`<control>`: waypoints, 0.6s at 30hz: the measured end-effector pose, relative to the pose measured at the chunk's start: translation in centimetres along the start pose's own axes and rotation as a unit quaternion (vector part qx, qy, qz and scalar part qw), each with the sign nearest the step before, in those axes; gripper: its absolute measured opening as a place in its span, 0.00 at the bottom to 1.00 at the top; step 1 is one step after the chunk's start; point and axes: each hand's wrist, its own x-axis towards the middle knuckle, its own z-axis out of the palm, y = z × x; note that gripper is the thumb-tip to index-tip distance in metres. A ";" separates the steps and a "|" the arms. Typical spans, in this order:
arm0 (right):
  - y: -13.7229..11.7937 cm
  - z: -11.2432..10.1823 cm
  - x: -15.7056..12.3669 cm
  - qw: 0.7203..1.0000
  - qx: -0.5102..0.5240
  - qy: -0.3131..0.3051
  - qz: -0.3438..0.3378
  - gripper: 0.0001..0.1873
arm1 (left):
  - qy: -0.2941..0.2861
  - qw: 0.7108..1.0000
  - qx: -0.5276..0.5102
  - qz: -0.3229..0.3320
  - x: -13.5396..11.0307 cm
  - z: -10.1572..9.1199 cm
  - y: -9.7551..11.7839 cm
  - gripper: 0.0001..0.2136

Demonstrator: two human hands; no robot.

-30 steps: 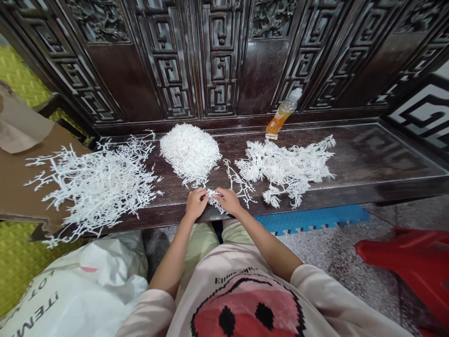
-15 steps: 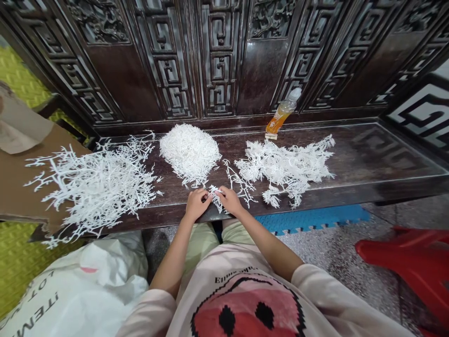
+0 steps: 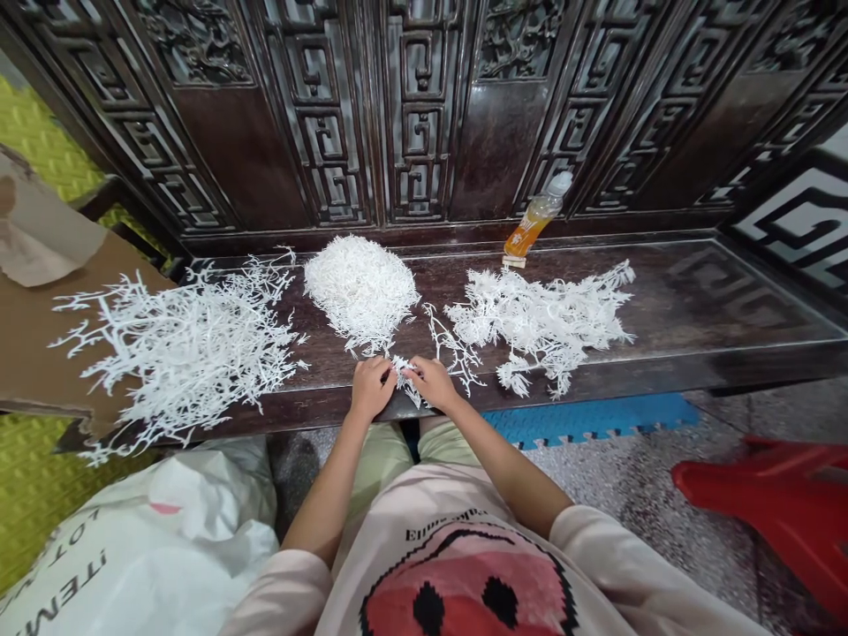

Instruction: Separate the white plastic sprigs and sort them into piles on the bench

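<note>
Close together at the bench's front edge, my left hand (image 3: pixel 372 387) and my right hand (image 3: pixel 432 383) are both closed on a small white plastic branch piece (image 3: pixel 405 369). Its spiky tips show between and below my fingers; the pinched parts are hidden. Just beyond my hands lies a heaped mound of small white sprigs (image 3: pixel 361 287). To the left spreads a tangle of bare white branched stems (image 3: pixel 205 344). A single bare stem (image 3: pixel 454 349) lies right of my right hand, beside a pile of leafy white branches (image 3: pixel 543 318).
A bottle of orange drink (image 3: pixel 533 221) stands at the back of the dark wooden bench (image 3: pixel 689 309), against the carved backrest (image 3: pixel 417 115). Cardboard (image 3: pixel 40 327) lies at the left end. A white sack (image 3: pixel 165 539) and a red plastic stool (image 3: pixel 775 495) flank me.
Both hands stay at the same spot, with slight finger movement on the branch piece. The view has shifted very slightly; the piles look the same.
</note>
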 end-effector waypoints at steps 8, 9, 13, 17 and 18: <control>-0.4 -0.3 -0.2 1.000 0.022 0.018 -0.014 0.09 | 0.034 0.992 0.103 0.063 -0.6 0.3 0.8 0.08; -0.4 -0.3 -0.2 0.999 0.033 0.022 -0.009 0.09 | 0.032 0.991 0.114 0.068 -0.6 0.4 0.8 0.08; -0.2 -0.2 -0.1 0.996 0.071 0.045 0.005 0.11 | 0.021 0.987 0.142 0.065 -0.4 0.9 0.8 0.09; -0.1 -0.4 0.0 0.992 0.108 0.063 0.030 0.13 | 0.013 0.988 0.150 0.035 -0.1 1.0 1.1 0.09; 0.0 -0.4 0.0 0.990 0.118 0.064 0.038 0.13 | 0.013 0.988 0.149 0.025 -0.1 1.0 1.2 0.10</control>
